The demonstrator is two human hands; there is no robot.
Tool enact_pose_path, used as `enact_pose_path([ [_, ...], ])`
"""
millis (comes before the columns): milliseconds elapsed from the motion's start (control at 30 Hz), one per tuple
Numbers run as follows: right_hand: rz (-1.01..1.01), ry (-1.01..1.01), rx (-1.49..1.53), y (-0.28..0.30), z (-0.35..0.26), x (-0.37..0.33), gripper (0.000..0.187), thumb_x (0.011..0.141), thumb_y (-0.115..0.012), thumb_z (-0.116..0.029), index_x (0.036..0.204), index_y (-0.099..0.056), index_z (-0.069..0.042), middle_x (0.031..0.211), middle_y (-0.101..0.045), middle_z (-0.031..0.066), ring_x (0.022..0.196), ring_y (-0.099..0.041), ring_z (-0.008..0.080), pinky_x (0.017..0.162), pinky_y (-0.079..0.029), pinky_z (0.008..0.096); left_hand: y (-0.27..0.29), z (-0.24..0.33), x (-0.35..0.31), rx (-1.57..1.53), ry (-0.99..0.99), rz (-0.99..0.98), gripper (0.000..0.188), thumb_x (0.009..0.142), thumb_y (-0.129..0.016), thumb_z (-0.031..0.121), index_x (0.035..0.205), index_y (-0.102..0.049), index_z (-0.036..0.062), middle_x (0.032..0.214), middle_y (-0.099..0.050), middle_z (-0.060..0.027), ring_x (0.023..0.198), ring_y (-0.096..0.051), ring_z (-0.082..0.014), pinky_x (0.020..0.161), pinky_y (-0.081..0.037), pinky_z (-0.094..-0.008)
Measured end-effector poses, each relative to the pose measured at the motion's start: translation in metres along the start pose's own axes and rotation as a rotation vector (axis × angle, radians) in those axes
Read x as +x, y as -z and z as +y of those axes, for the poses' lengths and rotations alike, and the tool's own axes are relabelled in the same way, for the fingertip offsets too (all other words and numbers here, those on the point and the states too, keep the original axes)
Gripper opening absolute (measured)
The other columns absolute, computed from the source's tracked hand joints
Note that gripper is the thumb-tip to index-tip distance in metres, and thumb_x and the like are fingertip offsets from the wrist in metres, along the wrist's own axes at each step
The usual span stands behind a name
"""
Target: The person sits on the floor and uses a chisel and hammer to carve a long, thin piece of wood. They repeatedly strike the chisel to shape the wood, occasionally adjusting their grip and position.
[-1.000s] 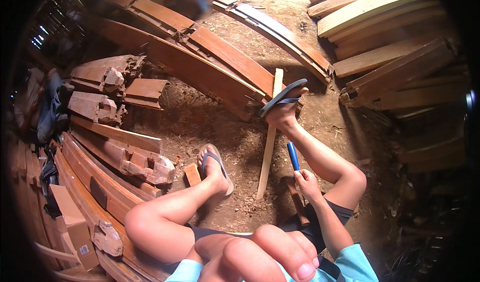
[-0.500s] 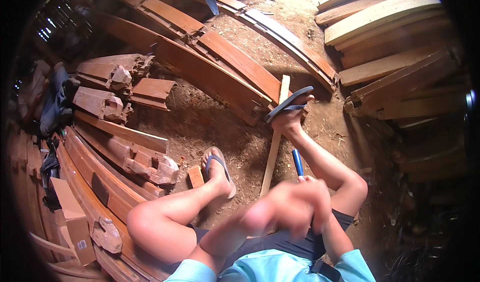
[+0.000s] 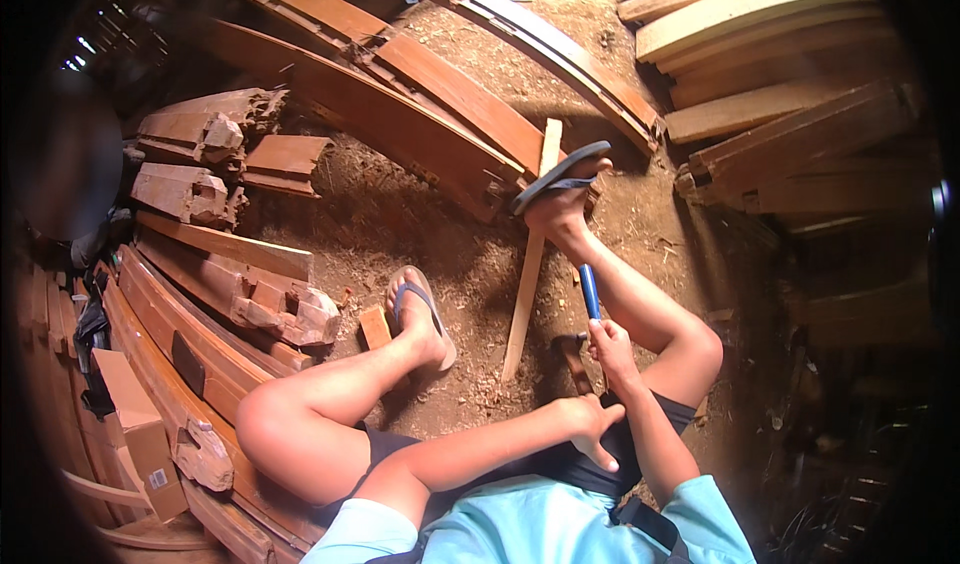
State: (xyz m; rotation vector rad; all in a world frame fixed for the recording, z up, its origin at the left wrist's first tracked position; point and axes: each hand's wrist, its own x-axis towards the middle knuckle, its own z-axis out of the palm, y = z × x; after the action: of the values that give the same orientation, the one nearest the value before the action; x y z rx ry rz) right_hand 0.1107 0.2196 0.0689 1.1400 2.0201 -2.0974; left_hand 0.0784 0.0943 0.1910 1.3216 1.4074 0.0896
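My right hand (image 3: 612,352) is closed around a blue-handled chisel (image 3: 590,292), its handle pointing up and away from me. The lower part of the tool is thin and mostly hidden by the hand. Just below, over my lap, my left hand (image 3: 588,426) has its thumb and fingers apart; whether it touches the chisel's lower end I cannot tell. Beside my right hand, a hammer (image 3: 577,364) with a dark head is on the ground, partly hidden by my leg. A narrow wooden strip (image 3: 527,309) passes under my right sandal (image 3: 562,179).
Long curved reddish boards (image 3: 380,129) lie ahead. Carved beam ends (image 3: 285,304) and a cardboard box (image 3: 140,444) are on the left. Pale curved planks (image 3: 760,14) are stacked at the far right. A small wood block (image 3: 375,326) lies by my left foot.
My left hand, blurred over the right hand before, has come down and left, its fingers now apart. The right hand still grips the chisel. The view has shifted slightly; the far person's hand is out of sight.
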Motion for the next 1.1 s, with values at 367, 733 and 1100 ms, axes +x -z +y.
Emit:
enact_pose_path([
  [367,-0.005,0.141,-0.018,-0.005,-0.011,-0.002,0.027,0.095,-0.06,-0.03,0.084,-0.058,-0.004,0.066,-0.051,-0.0035,0.057,-0.045,0.0047,0.052,-0.038,0.0232,-0.081,-0.058,0.064,-0.636,0.045,0.442,0.063,0.093,-0.039,0.062,0.115,-0.059,0.0058,0.077,-0.068,-0.0152,0.086,-0.068,-0.0275,0.077,-0.053,-0.0403],
  [733,0.381,0.695,0.521,0.044,-0.05,-0.075,0.018,0.1,-0.054,-0.023,0.093,-0.054,-0.006,0.079,-0.052,-0.0006,0.068,-0.048,0.0064,0.059,-0.04,0.0214,-0.105,-0.039,0.025,-1.624,-0.069,0.866,0.017,0.088,-0.066,0.009,0.088,-0.049,0.0121,0.074,-0.05,0.0043,0.058,-0.043,-0.003,0.05,-0.035,-0.0192],
  [1100,0.79,0.351,-0.051,0.22,0.062,-0.165,0.021,0.099,-0.052,-0.019,0.082,-0.049,-0.006,0.072,-0.046,-0.0026,0.06,-0.042,0.0059,0.053,-0.036,0.0237,-0.069,-0.084,-0.023,-1.133,0.065,1.71,0.017,0.083,-0.067,0.006,0.086,-0.051,0.0074,0.069,-0.052,0.0002,0.055,-0.05,-0.0079,0.046,-0.043,-0.024],
])
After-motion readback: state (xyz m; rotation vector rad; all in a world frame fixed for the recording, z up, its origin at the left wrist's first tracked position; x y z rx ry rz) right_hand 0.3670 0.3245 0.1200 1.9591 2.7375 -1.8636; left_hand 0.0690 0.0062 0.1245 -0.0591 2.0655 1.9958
